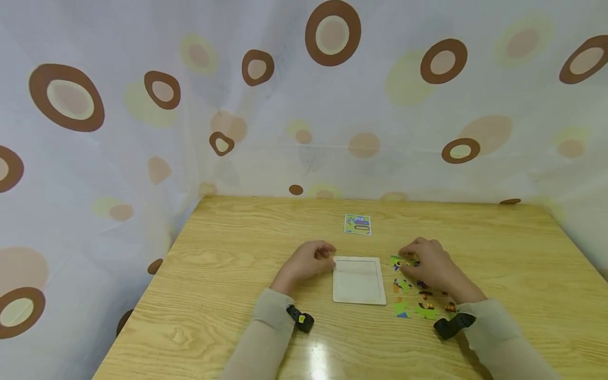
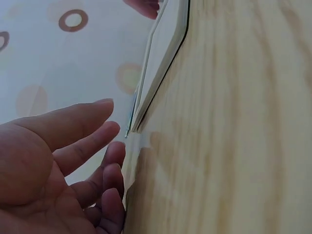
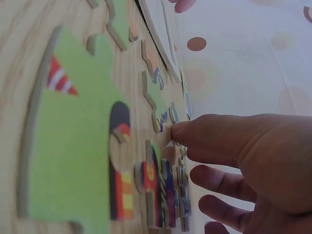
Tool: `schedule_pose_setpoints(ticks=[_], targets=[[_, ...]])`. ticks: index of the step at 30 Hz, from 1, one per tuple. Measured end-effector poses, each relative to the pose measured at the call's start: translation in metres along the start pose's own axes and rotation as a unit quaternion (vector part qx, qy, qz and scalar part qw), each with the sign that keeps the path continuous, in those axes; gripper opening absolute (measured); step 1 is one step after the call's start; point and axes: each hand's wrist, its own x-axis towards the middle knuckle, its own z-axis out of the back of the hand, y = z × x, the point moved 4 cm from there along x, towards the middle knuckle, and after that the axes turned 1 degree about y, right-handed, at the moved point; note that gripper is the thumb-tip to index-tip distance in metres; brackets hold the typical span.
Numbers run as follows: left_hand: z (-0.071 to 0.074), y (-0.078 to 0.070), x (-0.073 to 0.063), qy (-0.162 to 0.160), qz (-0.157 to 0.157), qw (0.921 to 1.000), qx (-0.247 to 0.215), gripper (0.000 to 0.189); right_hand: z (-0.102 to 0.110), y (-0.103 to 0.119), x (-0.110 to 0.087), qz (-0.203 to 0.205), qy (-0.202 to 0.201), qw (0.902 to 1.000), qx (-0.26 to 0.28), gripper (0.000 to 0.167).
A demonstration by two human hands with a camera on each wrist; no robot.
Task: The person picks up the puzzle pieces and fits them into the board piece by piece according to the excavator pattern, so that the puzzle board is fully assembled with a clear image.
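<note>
My left hand (image 1: 311, 259) is held beside the upper left corner of a white square puzzle tray (image 1: 358, 302), fingers loosely bent with nothing in them. The same palm (image 2: 73, 170) shows in the left wrist view, apart from the tray's edge. To the right of the tray, my right hand (image 1: 429, 264) has its thumb and forefinger at opposite edges of a green and blue puzzle piece (image 1: 396, 262). In the right wrist view the thumb (image 3: 209, 134) meets that piece low at the tabletop; its far side is hidden.
Several loose puzzle pieces (image 1: 401, 309) lie in rows right of the tray, partly under my right hand. A large green piece (image 3: 73, 146) is near the right wrist camera. Behind the tray lies a small picture card (image 1: 358, 225) on the wooden table (image 1: 214, 274).
</note>
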Motion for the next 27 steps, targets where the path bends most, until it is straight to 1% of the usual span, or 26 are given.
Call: schedule_pose_setpoints(ticks=[4,10,13,19,27], targets=[[-0.002,0.002,0.0,0.01,0.003,0.9999,0.004,0.031,-0.001,-0.002,0.002,0.01,0.0,0.9999,0.011,0.027],[-0.003,0.005,-0.001,0.016,0.002,0.9993,0.033,0.036,-0.002,-0.004,0.005,0.026,-0.002,0.9995,0.018,0.024],[-0.003,0.006,-0.001,0.018,0.001,0.9987,0.047,0.04,-0.002,-0.003,0.006,0.029,0.0,0.9987,0.042,0.023],[-0.002,0.008,-0.001,0.017,-0.006,0.9976,0.066,0.041,0.0,0.008,0.009,0.033,0.014,0.9937,0.106,0.024],[-0.002,0.005,-0.001,0.022,-0.018,0.9973,0.067,0.043,-0.002,0.03,0.015,0.015,0.028,0.9904,0.134,0.024]])
